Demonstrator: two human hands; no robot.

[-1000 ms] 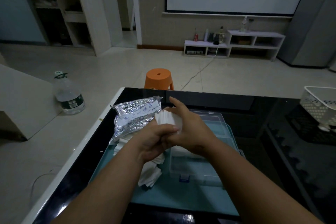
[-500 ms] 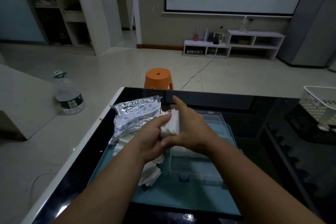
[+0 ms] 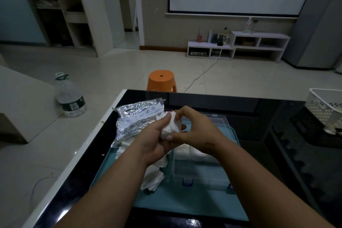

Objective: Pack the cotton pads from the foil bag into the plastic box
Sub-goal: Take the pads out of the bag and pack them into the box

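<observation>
Looking down through the head view, I make out two bare hands meeting over a glossy black table [image 3: 231,101], both closed on one small stack of cotton pads [image 3: 171,126]: soft, white, square-edged, pressed into a thick wad. The left hand [image 3: 153,140] cups the stack from below and from the left, with its fingers curled round it. The right hand [image 3: 198,131] arches over the top and pinches the stack between its thumb and bent fingers. I cannot count the pads in the wad. The stack hangs above the far left corner of one clear, rectangular plastic box [image 3: 199,174], not touching it. The box has rigid see-through walls, two blue latches on its near side and an open lid lying flat behind it. A layer of white pads in the box [image 3: 192,151] fills its far part. Just left of the hands lies one foil bag [image 3: 137,118], crinkled, silvery and shiny, with a printed white label. More pads poke out from under its near end. A loose heap of pads [image 3: 153,179], floppy and overlapping, lies beside the box's left wall. Box, heap and bag all rest on one smooth teal tray [image 3: 185,203]. On the pale tiled floor beyond stand one round orange plastic stool [image 3: 162,79] and one clear water bottle [image 3: 70,98], and one white perforated basket [image 3: 325,105] sits at the table's right edge.
</observation>
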